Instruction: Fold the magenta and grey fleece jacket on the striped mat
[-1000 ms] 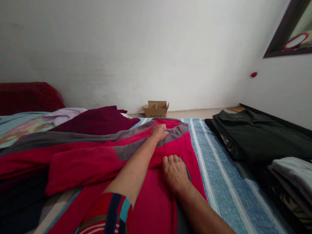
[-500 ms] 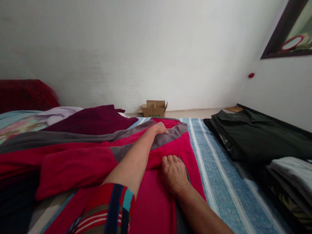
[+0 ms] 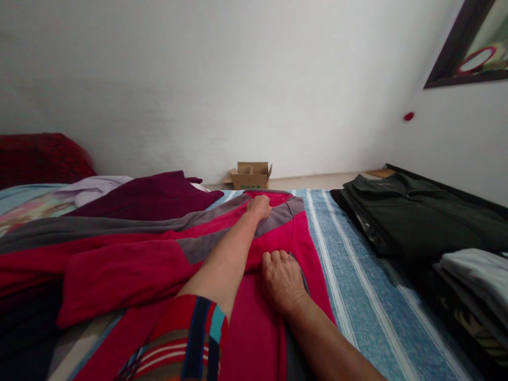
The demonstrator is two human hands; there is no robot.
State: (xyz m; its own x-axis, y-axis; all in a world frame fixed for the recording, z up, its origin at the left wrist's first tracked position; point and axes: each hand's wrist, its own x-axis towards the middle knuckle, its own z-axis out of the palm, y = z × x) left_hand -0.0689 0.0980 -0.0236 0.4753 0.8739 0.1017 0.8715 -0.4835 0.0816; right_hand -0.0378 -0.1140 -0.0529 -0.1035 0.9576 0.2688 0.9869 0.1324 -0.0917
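Note:
A pinkish-red and grey jacket lies spread on the bed, one sleeve stretched to the left. My left arm, in a striped sleeve, reaches across it. Near the jacket's collar, my left hand is closed on the fabric, fingertips turned away from view. Closer to me, my right hand rests with curled fingers on the jacket front beside a grey edge, closed on the cloth there. Its fingertips are tucked under and hidden.
Dark folded clothes and a light grey folded pile lie on the right. A maroon garment is heaped at the left. Blue striped bedding shows between. An open cardboard box stands beyond the bed by the wall.
My left hand has shifted slightly away from me along the jacket's upper part, and its fingers and thumb have drawn in. My right hand stays in nearly the same place.

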